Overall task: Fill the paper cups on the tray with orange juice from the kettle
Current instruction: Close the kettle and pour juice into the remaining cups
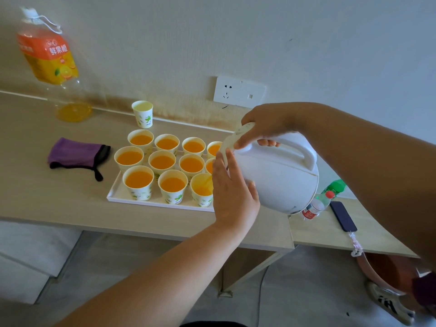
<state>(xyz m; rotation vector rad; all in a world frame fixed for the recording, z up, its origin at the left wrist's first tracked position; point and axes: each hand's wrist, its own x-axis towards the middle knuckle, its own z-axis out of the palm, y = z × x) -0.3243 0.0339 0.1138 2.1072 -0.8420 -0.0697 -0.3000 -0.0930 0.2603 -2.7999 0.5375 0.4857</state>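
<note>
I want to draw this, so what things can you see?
cups on tray: eleven showing, white, holding orange juice; more may be hidden
spare cup: one, white, behind tray
tray: one, white, on table
kettle: one, white, tilted over tray
juice bottle: one, clear, orange label, back left
cloth: one, purple, left of tray
small bottles: two, one green, one red-capped, right of kettle
phone: one, dark, far right
socket: one, white, on wall
table: light wood
right hand: gripping kettle handle
left hand: flat against kettle
</note>
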